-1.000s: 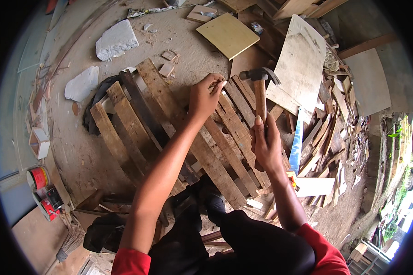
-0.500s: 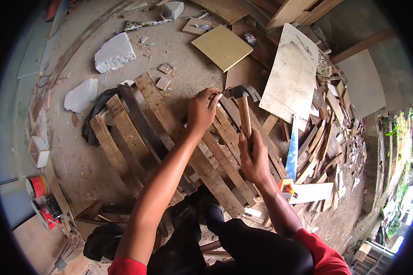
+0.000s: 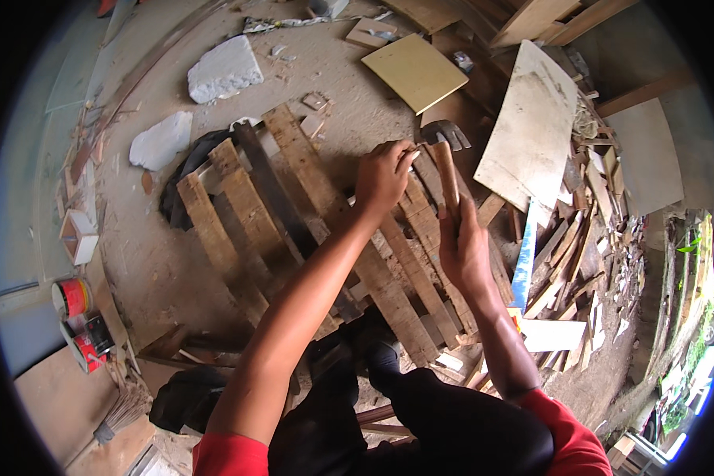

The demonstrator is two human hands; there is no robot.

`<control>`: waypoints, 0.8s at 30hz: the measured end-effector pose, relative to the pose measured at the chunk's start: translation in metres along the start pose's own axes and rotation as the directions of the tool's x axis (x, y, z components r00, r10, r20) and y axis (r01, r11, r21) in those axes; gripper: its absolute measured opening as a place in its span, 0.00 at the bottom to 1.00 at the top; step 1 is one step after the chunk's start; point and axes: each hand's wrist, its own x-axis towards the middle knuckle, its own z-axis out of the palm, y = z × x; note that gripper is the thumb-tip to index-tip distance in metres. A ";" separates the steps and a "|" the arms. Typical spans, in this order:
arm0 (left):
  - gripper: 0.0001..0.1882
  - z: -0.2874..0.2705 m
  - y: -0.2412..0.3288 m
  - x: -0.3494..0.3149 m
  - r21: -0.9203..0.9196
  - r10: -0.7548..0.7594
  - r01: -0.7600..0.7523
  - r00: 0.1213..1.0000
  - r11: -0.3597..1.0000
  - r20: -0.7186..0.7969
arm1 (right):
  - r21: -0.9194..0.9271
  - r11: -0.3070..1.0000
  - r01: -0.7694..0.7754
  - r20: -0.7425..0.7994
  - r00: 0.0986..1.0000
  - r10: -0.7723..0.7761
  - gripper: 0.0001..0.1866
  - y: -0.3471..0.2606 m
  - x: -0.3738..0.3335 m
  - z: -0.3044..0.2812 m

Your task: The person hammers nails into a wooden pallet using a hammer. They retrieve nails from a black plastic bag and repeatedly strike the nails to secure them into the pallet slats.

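A wooden pallet of several weathered planks (image 3: 297, 170) lies in front of me, with gaps between its slats. My left hand (image 3: 383, 178) is closed in a pinch over the pallet's far end; a small pale tip shows at the fingers, too small to name. My right hand (image 3: 462, 244) is wrapped round the wooden handle of a claw hammer (image 3: 447, 178). The hammer's dark head (image 3: 446, 135) is just right of my left fingertips, apart from them. Under my left hand, the plank's surface is partly hidden.
To the right, a handsaw with a blue blade (image 3: 523, 266) lies by a heap of scrap wood (image 3: 567, 254). A stained white panel (image 3: 529, 123) and a yellowish board (image 3: 415, 73) lie beyond. White chunks (image 3: 224, 70) and red-black cans (image 3: 73, 297) are at left.
The whole view has shifted, so the scene sits farther right and higher. The hammer's head is slightly farther from me and its handle leans differently. Both hands keep their grips.
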 end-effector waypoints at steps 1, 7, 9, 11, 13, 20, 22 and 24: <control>0.13 -0.001 0.003 0.001 -0.001 0.005 -0.005 1.000 1.000 -0.001 | -0.035 0.997 0.069 -0.065 0.995 -0.072 0.08 0.007 -0.001 0.004; 0.08 -0.003 -0.002 0.002 -0.020 0.099 -0.101 0.993 0.995 -0.061 | -0.022 1.000 -0.013 -0.071 0.997 0.011 0.10 -0.001 -0.009 0.005; 0.08 -0.002 -0.003 0.004 -0.057 0.115 -0.119 0.991 0.991 -0.061 | -0.031 1.000 0.004 -0.046 0.999 -0.005 0.12 0.007 -0.007 0.005; 0.09 0.000 -0.003 0.003 -0.072 0.124 -0.129 0.989 0.989 -0.075 | -0.043 0.999 0.019 -0.016 1.000 -0.019 0.13 0.016 -0.004 0.006; 0.09 0.001 -0.005 0.002 -0.091 0.110 -0.114 0.993 0.989 -0.046 | -0.054 0.998 0.020 -0.015 1.000 -0.021 0.13 0.013 -0.007 0.003; 0.10 -0.002 -0.005 0.002 -0.065 0.074 -0.075 0.997 0.995 -0.024 | -0.073 0.997 -0.028 0.024 0.999 0.030 0.11 0.006 -0.008 0.002; 0.10 0.000 -0.003 0.002 -0.063 0.090 -0.094 0.994 0.994 -0.054 | -0.070 0.997 0.012 0.000 1.000 -0.012 0.11 0.005 -0.007 -0.001; 0.08 -0.001 0.000 0.002 -0.062 0.085 -0.089 0.995 0.994 -0.061 | -0.042 0.999 0.001 -0.035 0.999 -0.002 0.10 -0.002 -0.009 -0.001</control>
